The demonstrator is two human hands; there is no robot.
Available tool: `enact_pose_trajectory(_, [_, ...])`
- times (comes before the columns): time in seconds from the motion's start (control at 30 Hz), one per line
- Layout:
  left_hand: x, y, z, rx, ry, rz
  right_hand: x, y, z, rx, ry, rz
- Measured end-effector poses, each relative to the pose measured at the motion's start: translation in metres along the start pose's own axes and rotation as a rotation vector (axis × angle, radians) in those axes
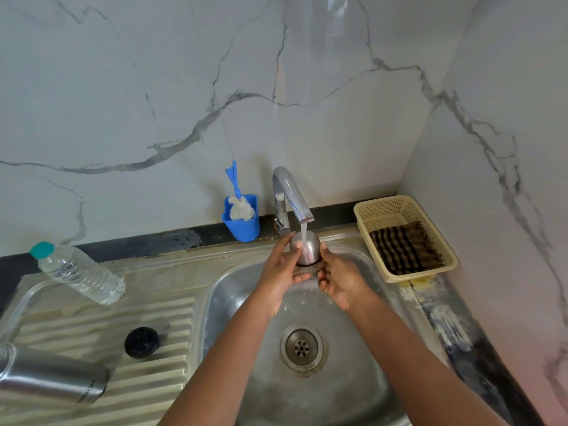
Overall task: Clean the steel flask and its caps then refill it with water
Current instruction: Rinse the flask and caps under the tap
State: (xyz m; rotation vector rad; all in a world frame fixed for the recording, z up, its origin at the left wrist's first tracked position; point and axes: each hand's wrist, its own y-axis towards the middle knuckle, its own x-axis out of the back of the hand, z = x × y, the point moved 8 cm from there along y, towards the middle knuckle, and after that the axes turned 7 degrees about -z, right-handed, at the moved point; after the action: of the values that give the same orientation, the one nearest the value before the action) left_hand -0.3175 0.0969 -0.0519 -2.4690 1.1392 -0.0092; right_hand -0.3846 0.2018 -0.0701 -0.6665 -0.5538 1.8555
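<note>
The domed steel cap is held under the running tap, above the sink basin. It is gripped from both sides: the left hand is curled round its left flank, the right hand round its right, thumbs apparently meeting beneath its rim. Well left of the fingers, the black inner cap and the steel flask are laid on the drainboard, beside a plastic water bottle.
</note>
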Motion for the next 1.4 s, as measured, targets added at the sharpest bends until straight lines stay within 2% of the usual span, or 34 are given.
enact_pose_trajectory(0.13, [-0.003,-0.004,0.011,0.057,0.172,-0.013,-0.001,-0.007,0.012,0.09,-0.107,-0.006])
enact_pose_trajectory(0.23, [-0.009,-0.004,0.021,0.157,0.026,-0.045,-0.016,-0.018,0.032,0.388,-0.354,0.066])
enact_pose_trajectory(0.3, [-0.008,-0.002,0.022,0.219,-0.098,-0.08,-0.024,-0.023,0.039,0.642,-0.673,0.076])
enact_pose_trajectory(0.37, [-0.005,0.003,0.023,0.24,-0.114,-0.11,-0.026,-0.025,0.038,0.758,-0.848,0.052])
enact_pose_trajectory(0.4, [-0.005,0.004,0.021,0.225,-0.108,-0.107,-0.024,-0.026,0.04,0.73,-0.773,0.042])
enact_pose_trajectory(0.43, [-0.005,0.007,0.019,0.196,-0.104,-0.091,-0.019,-0.024,0.041,0.626,-0.574,0.03])
enact_pose_trajectory(0.5, [-0.011,0.006,0.01,0.102,-0.074,-0.019,-0.008,-0.017,0.03,0.28,-0.159,-0.01])
enact_pose_trajectory(0.53, [-0.014,0.005,0.004,0.03,-0.01,0.005,-0.005,-0.015,0.023,0.13,-0.035,-0.03])
enact_pose_trajectory(0.6, [-0.02,0.0,-0.011,-0.165,0.17,0.027,0.001,-0.008,0.014,-0.023,0.078,-0.068])
enact_pose_trajectory(0.7, [-0.026,0.0,-0.02,-0.392,0.314,0.041,0.003,-0.006,0.015,-0.022,0.092,-0.072])
enact_pose_trajectory(0.77, [-0.025,0.004,-0.02,-0.387,0.359,-0.019,0.0,-0.01,0.022,0.099,0.01,-0.039])
enact_pose_trajectory(0.83, [-0.019,0.008,-0.013,-0.195,0.221,-0.106,-0.007,-0.015,0.033,0.328,-0.174,0.003])
enact_pose_trajectory(0.9, [-0.019,0.007,0.001,0.073,-0.001,-0.104,-0.019,-0.024,0.041,0.588,-0.433,0.064])
enact_pose_trajectory(0.97, [-0.019,0.006,0.005,0.177,0.021,-0.043,-0.023,-0.028,0.043,0.718,-0.605,0.07])
enact_pose_trajectory(1.07, [-0.016,0.002,0.01,0.199,0.119,0.025,-0.016,-0.024,0.047,0.704,-0.638,-0.013])
enact_pose_trajectory(1.13, [-0.016,0.0,0.015,0.186,0.061,0.046,-0.016,-0.019,0.049,0.722,-0.728,-0.029])
enact_pose_trajectory(1.23, [-0.012,0.0,0.017,0.182,-0.206,0.046,-0.034,-0.024,0.043,0.983,-1.255,0.082])
enact_pose_trajectory(1.27, [-0.01,0.0,0.015,0.185,-0.286,0.051,-0.036,-0.026,0.041,1.043,-1.336,0.126])
enact_pose_trajectory(1.33, [-0.007,0.0,0.014,0.211,-0.386,0.045,-0.036,-0.033,0.044,1.125,-1.287,0.19])
enact_pose_trajectory(1.4, [-0.004,-0.001,0.017,0.238,-0.37,0.019,-0.034,-0.033,0.046,1.122,-1.092,0.272])
